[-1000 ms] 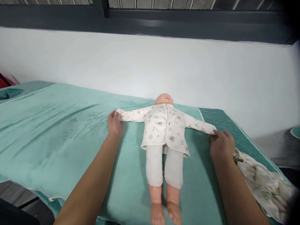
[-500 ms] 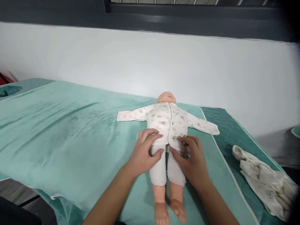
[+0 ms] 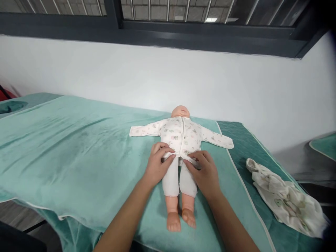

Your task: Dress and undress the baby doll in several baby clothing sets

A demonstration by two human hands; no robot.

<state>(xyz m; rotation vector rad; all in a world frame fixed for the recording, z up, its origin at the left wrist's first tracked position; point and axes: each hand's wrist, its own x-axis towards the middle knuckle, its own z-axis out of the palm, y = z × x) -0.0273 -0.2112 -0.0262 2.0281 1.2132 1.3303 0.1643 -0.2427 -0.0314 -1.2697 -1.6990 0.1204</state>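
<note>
Hands first: your left hand [image 3: 156, 164] pinches the lower hem of the printed baby top [image 3: 181, 136] at the baby doll's [image 3: 179, 154] left-of-frame hip, thumb and fingers closed on the fabric. Your right hand [image 3: 203, 171] does the same on the other side of the hem, fingers curled and pressed onto the cloth just beside the front opening. The two hands sit close together, not touching, either side of the doll's waist.

The doll lies on its back on the teal towel [image 3: 73, 150], head toward the white wall [image 3: 168, 77], sleeves spread wide, white leggings [image 3: 178, 180] on its legs, bare feet pointing at you.

No brand, label or readable writing anywhere; the top's print is small animal-like motifs in green, pink and grey, too small to make out further. Your fingertips hide the hem's edge, so you cannot tell whether the lowest fastening is closed. The doll's hands are inside the sleeve ends, out of sight.

Well apart on the right, a crumpled printed garment [image 3: 285, 199] lies on the darker green quilted mat [image 3: 252, 150]; its shape is lost in the folds. Your forearms are cut off by the bottom edge. Above, the dark window frame [image 3: 168, 29] runs across, its bars cropped at the top.
</note>
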